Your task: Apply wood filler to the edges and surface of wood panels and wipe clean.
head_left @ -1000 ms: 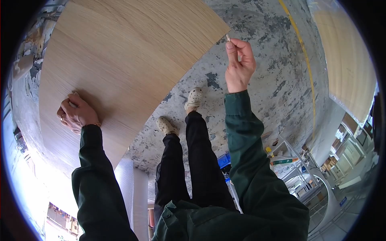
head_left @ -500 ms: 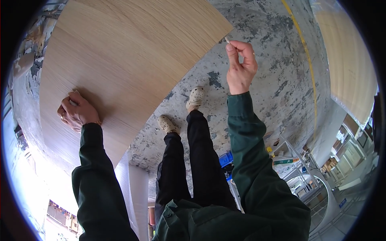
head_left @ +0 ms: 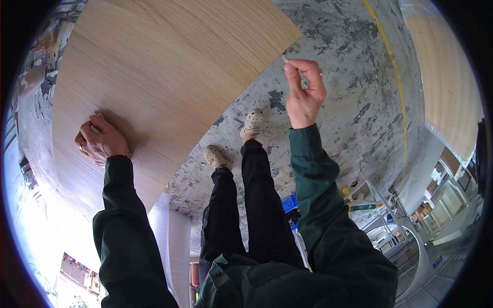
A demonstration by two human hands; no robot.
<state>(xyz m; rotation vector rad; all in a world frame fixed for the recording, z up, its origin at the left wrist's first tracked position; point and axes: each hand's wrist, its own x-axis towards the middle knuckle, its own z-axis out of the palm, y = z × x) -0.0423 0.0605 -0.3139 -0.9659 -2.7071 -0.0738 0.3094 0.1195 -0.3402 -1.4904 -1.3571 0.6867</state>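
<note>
A large wood-grain board (head_left: 159,72) spreads across the upper left. My left hand (head_left: 102,141) rests on it with the fingers curled in. A thin pale edge shows at its fingertips, too small to name. Just off the board's right corner, above the floor, my right hand (head_left: 304,92) is closed in a pinch. Between its thumb and forefinger sits a small whitish piece (head_left: 285,60); its kind cannot be made out. The piece is apart from the board's edge.
Worn grey concrete floor (head_left: 344,102) carries a yellow line (head_left: 393,66). A pale wooden panel (head_left: 444,77) stands at the right. A roll of bubble wrap (head_left: 177,241) is beside my legs. Behind my right arm are a blue bin (head_left: 290,203) and a metal frame (head_left: 377,192).
My right hand has drawn slightly toward me and to the left, still pinching the whitish piece. My left hand keeps its place on the board.
</note>
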